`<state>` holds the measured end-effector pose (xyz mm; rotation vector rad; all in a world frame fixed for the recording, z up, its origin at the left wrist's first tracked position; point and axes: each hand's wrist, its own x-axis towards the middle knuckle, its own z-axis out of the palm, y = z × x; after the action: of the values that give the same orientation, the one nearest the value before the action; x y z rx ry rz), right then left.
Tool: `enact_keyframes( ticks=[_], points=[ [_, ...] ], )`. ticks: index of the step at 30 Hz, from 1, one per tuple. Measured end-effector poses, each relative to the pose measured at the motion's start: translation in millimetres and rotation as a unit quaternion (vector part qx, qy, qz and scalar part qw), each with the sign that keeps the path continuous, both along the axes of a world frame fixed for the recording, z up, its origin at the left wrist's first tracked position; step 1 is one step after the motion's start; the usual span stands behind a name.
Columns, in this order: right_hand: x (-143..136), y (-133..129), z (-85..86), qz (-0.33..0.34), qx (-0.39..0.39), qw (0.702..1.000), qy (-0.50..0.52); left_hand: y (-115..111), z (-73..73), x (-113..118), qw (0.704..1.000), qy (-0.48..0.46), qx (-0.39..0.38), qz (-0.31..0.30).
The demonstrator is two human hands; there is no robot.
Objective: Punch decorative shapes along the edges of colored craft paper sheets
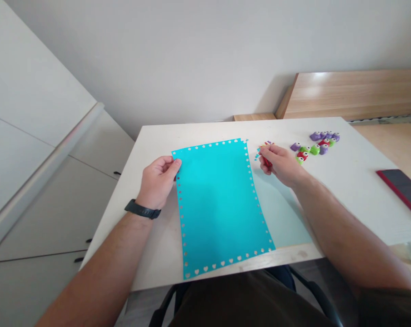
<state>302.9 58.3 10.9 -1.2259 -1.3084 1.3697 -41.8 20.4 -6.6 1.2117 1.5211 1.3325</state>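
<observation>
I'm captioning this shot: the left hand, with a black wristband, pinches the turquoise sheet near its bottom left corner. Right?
Not quite: the head view shows the left hand, with its black wristband, pinching the sheet near its top left corner, not the bottom.

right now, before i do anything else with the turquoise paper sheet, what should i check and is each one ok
1. Left hand has the turquoise paper sheet: ok, pinched at the upper left edge.
2. Holes along all four edges: ok.
3. Right hand off the sheet: ok, closed on a small red object beside it.
4. Small multicoloured cut-outs gathered up: not ok, loose near the right hand.
5. Sheet fully flat on the white table: cannot tell.
</observation>
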Motion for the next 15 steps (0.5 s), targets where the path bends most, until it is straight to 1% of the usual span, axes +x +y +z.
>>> enact_keyframes(
  ticks=[3,7,10,15],
  points=[
    [2,-3,-1.6,0.031,0.011,0.999,-0.018,2,-1.7,-1,1.000,-0.016,-0.004,0.003],
    [-1,-11,0.9,0.086,0.007,0.990,-0.115,6,-6.3,-3,1.000,-0.025,-0.001,0.015],
    [-4,-19,8.8,0.136,0.010,0.976,-0.172,8,-9.6,-4,0.999,-0.047,0.009,0.020],
    [-3,-26,25.0,0.204,0.008,0.956,-0.209,11,-10.3,-4,0.995,-0.090,0.004,0.032]
  ],
)
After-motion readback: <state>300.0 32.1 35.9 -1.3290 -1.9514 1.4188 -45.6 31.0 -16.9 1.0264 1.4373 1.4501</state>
